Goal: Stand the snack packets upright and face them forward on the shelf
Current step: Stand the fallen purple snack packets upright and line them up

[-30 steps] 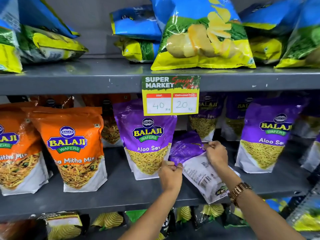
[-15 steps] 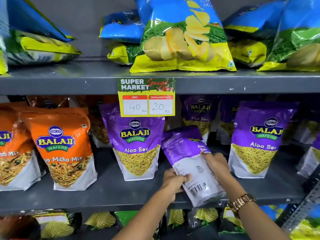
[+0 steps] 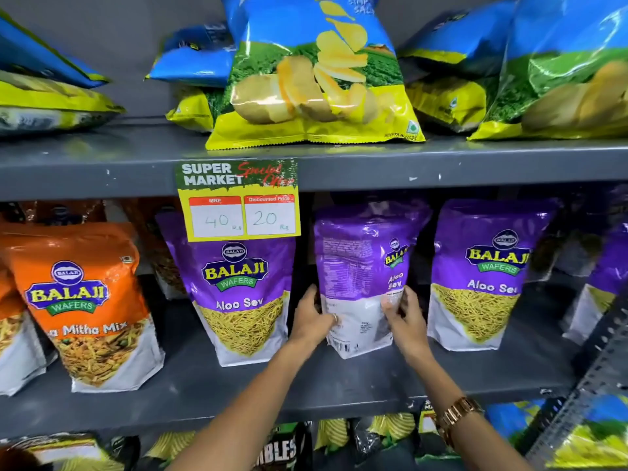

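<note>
A purple Aloo Sev packet [image 3: 360, 266] stands upright on the grey middle shelf [image 3: 238, 392], its printed back and barcode turned toward me. My left hand [image 3: 314, 319] grips its lower left edge and my right hand [image 3: 404, 314] grips its lower right edge. Two more purple Aloo Sev packets stand upright and face forward beside it, one on the left [image 3: 238, 294] and one on the right [image 3: 486, 277]. An orange Mitha Mix packet [image 3: 86, 307] stands further left.
A yellow price tag [image 3: 239, 202] hangs from the upper shelf edge. Blue and yellow chip bags [image 3: 316, 73] sit on the upper shelf. More packets stand behind the front row and on the shelf below. A perforated metal upright [image 3: 591, 375] rises at the right.
The purple packet lay tilted on the shelf a second ago; both hands raised it and it now stands upright between its neighbours. The view has moved closer.
</note>
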The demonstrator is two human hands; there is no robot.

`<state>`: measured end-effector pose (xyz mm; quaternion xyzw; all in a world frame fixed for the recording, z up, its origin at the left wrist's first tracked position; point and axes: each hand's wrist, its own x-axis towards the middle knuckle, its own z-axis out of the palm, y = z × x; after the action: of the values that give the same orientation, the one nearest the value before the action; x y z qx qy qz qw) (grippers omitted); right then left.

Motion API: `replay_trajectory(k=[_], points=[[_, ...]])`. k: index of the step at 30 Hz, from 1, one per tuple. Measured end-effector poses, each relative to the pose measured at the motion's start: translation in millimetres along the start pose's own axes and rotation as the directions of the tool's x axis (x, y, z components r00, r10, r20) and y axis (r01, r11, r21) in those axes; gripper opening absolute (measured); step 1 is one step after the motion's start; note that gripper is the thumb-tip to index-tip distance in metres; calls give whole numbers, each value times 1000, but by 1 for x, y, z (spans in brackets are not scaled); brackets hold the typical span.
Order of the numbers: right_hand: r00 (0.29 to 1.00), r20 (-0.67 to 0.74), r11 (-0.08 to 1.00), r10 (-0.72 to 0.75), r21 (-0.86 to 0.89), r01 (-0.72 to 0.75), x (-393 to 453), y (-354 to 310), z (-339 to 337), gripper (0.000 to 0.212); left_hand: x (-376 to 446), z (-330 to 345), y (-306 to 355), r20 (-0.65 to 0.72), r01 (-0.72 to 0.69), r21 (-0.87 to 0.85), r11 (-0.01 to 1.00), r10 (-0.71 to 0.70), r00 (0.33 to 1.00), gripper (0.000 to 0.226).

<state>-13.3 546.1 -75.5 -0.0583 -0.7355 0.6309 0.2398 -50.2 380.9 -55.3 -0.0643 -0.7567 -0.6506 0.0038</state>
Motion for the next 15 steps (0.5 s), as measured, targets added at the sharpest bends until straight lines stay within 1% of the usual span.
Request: replay_trajectory(k=[2, 4, 5, 6, 7, 8, 10, 13, 15], points=[[999, -43, 1000, -6, 4, 6, -4, 2, 1, 41, 1, 0, 7, -47, 92, -202, 975, -104, 993, 38], [988, -154, 999, -12, -49, 4, -12, 7, 3, 42, 1, 3, 13, -78, 178, -393, 902, -225, 971, 22], [976, -215, 995, -31, -97, 10, -18, 10, 2, 40, 2, 6, 15, -55, 208, -450, 868, -260, 964, 29], [964, -256, 988, -67, -151, 29, -24, 13, 2, 35, 4, 8, 14, -5, 235, -484, 843, -271, 962, 41], [959, -261, 979, -108, -195, 58, -29, 15, 2, 29, 4, 11, 12, 54, 251, -519, 817, -261, 964, 50], [963, -231, 971, -140, -220, 89, -35, 18, 4, 26, 4, 14, 10, 95, 261, -535, 803, -250, 964, 54], [980, -145, 972, -135, -211, 102, -41, 22, 8, 32, 0, 17, 6, 104, 271, -485, 831, -252, 962, 52], [991, -106, 988, -80, -138, 65, -39, 23, 13, 41, -7, 15, 1, 0, 264, -343, 902, -281, 960, 41], [997, -77, 996, -26, -90, 19, -33, 19, 15, 37, -16, 17, -3, -61, 251, -261, 932, -276, 959, 32]])
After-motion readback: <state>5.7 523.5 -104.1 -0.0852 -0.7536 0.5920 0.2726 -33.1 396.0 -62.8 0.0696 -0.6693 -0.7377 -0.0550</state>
